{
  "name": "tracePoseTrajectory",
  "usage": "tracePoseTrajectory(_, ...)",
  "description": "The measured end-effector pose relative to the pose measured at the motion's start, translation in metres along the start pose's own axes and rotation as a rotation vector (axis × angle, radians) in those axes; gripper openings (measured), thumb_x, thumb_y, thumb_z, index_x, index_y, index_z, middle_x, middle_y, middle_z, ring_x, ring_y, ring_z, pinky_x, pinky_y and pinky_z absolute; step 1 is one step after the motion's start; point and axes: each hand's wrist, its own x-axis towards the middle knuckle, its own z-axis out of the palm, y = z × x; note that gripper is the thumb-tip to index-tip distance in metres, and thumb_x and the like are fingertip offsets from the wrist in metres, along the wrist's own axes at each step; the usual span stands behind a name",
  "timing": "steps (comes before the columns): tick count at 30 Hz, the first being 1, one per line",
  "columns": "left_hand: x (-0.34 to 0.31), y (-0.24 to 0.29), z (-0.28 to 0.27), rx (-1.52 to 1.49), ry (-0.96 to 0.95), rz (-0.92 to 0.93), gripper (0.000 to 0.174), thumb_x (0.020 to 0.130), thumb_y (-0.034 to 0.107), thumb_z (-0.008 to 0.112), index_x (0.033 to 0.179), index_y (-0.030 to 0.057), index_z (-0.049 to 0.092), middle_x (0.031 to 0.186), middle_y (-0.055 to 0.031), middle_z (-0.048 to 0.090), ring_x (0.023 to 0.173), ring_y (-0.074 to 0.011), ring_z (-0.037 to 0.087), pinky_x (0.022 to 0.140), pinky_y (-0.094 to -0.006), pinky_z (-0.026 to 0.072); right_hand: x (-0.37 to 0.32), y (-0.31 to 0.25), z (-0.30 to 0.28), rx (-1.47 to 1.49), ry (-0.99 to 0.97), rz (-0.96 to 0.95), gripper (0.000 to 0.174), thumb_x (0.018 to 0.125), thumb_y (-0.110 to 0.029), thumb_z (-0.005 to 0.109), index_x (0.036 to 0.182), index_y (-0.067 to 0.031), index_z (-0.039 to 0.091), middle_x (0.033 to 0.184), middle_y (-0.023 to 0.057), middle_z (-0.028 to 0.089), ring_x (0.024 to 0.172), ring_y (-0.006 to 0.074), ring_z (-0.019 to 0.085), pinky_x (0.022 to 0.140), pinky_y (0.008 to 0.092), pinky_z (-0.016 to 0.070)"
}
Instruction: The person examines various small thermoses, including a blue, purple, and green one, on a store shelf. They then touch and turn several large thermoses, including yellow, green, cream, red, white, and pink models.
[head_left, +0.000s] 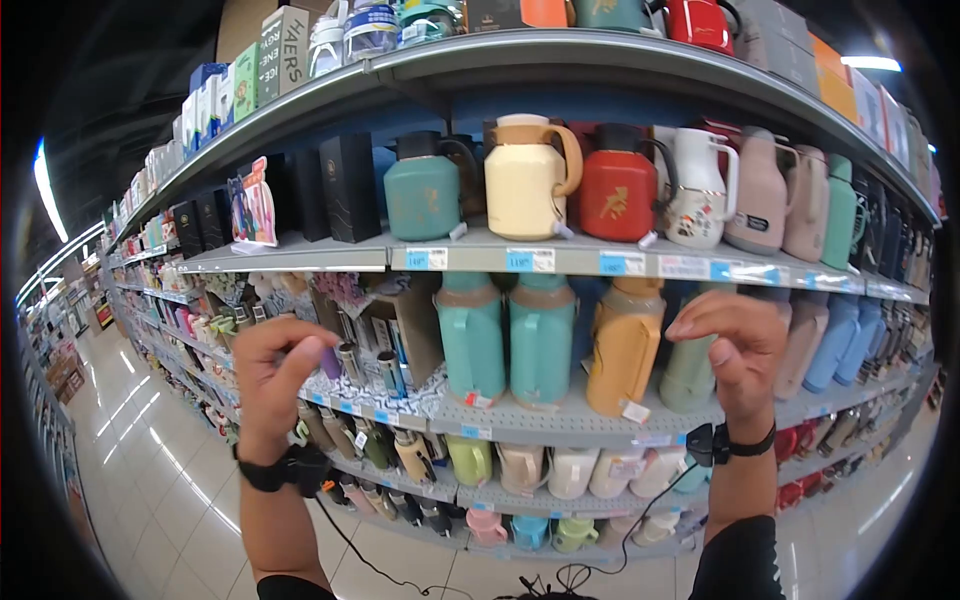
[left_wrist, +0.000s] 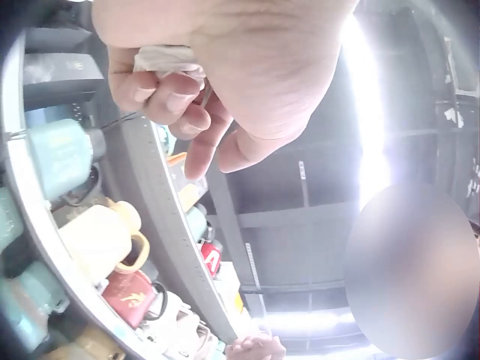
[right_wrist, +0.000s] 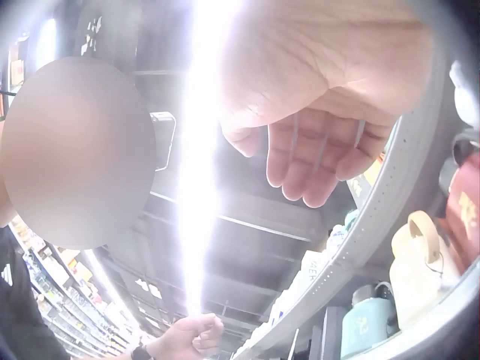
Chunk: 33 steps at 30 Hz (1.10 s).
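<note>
White crumpled material (left_wrist: pixel 166 58) is in your left hand (head_left: pixel 268 368): the curled fingers grip it at the palm, while the forefinger and thumb extend past it with their tips apart. Its exact kind cannot be told. Your right hand (head_left: pixel 745 350) is released, with the fingers bent loosely and the thumb standing away from them. Both hands are raised in front of the shelving, well apart from each other. Between your hands, as seen from the head, two turquoise flasks (head_left: pixel 470 345) and an orange flask (head_left: pixel 620 350) stand upright on a perforated shelf (head_left: pixel 540 425); the orange flask is the nearer to your right hand. A pale green flask (head_left: pixel 688 375) stands partly behind that hand. Above and between your hands, a teal jug (head_left: pixel 421 198), a cream jug (head_left: pixel 523 192) and a red jug (head_left: pixel 618 198) form a row, the cream jug in the middle. Above your right hand, note the white jug (head_left: pixel 697 188). A black strap (head_left: pixel 262 472) encircles your left wrist.
</note>
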Motion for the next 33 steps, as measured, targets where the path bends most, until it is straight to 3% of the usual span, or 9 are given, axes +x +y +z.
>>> tracePoseTrajectory(1, 0.004, -0.022, 0.007, 0.008, 0.014, 0.008, 0.021, 0.089, 0.018, 0.065, 0.085, -0.0021, 0.073, 0.067, -0.0010, 0.060, 0.059, -0.0077, 0.049, 0.056, -0.0256, 0.0353, 0.000, 0.015, 0.005, 0.001, -0.013, 0.041, 0.026, 0.088, -0.021, 0.065, 0.087, 0.0032, 0.073, 0.082, 0.0149, 0.072, 0.077, 0.0232, 0.068, 0.073, 0.0316, 0.0526)
tracePoseTrajectory(3, 0.008, -0.062, 0.019, -0.130, 0.000, -0.258, 0.019, 0.090, 0.014, 0.065, 0.086, -0.0018, 0.073, 0.066, 0.0029, 0.058, 0.061, -0.0032, 0.046, 0.056, -0.0234, 0.0344, 0.003, 0.042, 0.017, 0.025, -0.023, 0.083, 0.025, 0.089, -0.020, 0.064, 0.089, 0.0035, 0.073, 0.082, 0.0141, 0.072, 0.076, 0.0215, 0.068, 0.073, 0.0304, 0.0527)
tracePoseTrajectory(15, 0.064, -0.180, 0.047, -0.230, 0.004, -0.310, 0.022, 0.096, 0.017, 0.061, 0.097, -0.0021, 0.071, 0.055, 0.0075, 0.045, 0.050, -0.0011, 0.038, 0.046, -0.0203, 0.0268, 0.043, 0.145, 0.102, 0.299, -0.023, 0.363, 0.024, 0.100, -0.016, 0.058, 0.107, 0.0036, 0.069, 0.097, 0.0071, 0.071, 0.091, 0.0127, 0.064, 0.084, 0.0275, 0.0510)
tracePoseTrajectory(18, 0.080, -0.205, 0.045, -0.221, 0.021, -0.331, 0.022, 0.095, 0.016, 0.063, 0.108, -0.0004, 0.070, 0.068, 0.0045, 0.055, 0.052, -0.0011, 0.040, 0.046, -0.0198, 0.0293, 0.064, 0.156, 0.140, 0.317, -0.035, 0.366, 0.026, 0.100, -0.016, 0.056, 0.115, 0.0032, 0.067, 0.105, 0.0080, 0.069, 0.098, 0.0133, 0.063, 0.090, 0.0279, 0.0490)
tracePoseTrajectory(21, 0.105, -0.225, 0.041, -0.180, -0.019, -0.279, 0.037, 0.092, 0.012, 0.067, 0.128, 0.0062, 0.063, 0.108, 0.0002, 0.061, 0.071, -0.0022, 0.051, 0.059, -0.0196, 0.0391, 0.088, 0.173, 0.181, 0.314, -0.062, 0.376, 0.035, 0.100, -0.013, 0.053, 0.131, 0.0026, 0.057, 0.124, 0.0132, 0.063, 0.118, 0.0181, 0.058, 0.102, 0.0308, 0.0434)
tracePoseTrajectory(22, 0.114, -0.236, 0.040, -0.189, -0.030, -0.283, 0.037, 0.092, 0.012, 0.067, 0.128, 0.0062, 0.063, 0.108, 0.0002, 0.061, 0.071, -0.0022, 0.051, 0.059, -0.0196, 0.0391, 0.095, 0.181, 0.195, 0.305, -0.057, 0.386, 0.035, 0.100, -0.013, 0.053, 0.131, 0.0026, 0.057, 0.124, 0.0132, 0.063, 0.118, 0.0181, 0.058, 0.102, 0.0308, 0.0434)
tracePoseTrajectory(24, 0.134, -0.254, 0.041, -0.021, -0.032, -0.018, 0.041, 0.092, 0.012, 0.065, 0.132, 0.0033, 0.059, 0.122, -0.0084, 0.062, 0.086, -0.0113, 0.063, 0.072, -0.0251, 0.0493, 0.106, 0.196, 0.220, 0.268, -0.003, 0.424, 0.039, 0.099, -0.012, 0.053, 0.136, 0.0035, 0.053, 0.130, 0.0166, 0.060, 0.123, 0.0217, 0.056, 0.104, 0.0317, 0.0423)
tracePoseTrajectory(25, 0.141, -0.256, 0.039, -0.057, -0.080, -0.096, 0.050, 0.090, 0.013, 0.067, 0.137, 0.0024, 0.054, 0.131, -0.0134, 0.061, 0.106, -0.0172, 0.063, 0.083, -0.0290, 0.0501, 0.111, 0.198, 0.228, 0.240, -0.006, 0.454, 0.044, 0.099, -0.011, 0.052, 0.140, 0.0040, 0.048, 0.137, 0.0212, 0.056, 0.130, 0.0266, 0.053, 0.108, 0.0337, 0.0405)
tracePoseTrajectory(33, 0.183, -0.283, 0.037, 0.021, -0.277, -0.193, 0.074, 0.087, 0.029, 0.070, 0.149, 0.0021, 0.041, 0.138, -0.0254, 0.057, 0.095, -0.0181, 0.065, 0.067, -0.0290, 0.0515, 0.116, 0.230, 0.263, -0.071, 0.086, 0.553, 0.052, 0.098, -0.012, 0.052, 0.146, 0.0054, 0.040, 0.144, 0.0297, 0.048, 0.137, 0.0357, 0.047, 0.113, 0.0384, 0.0364)
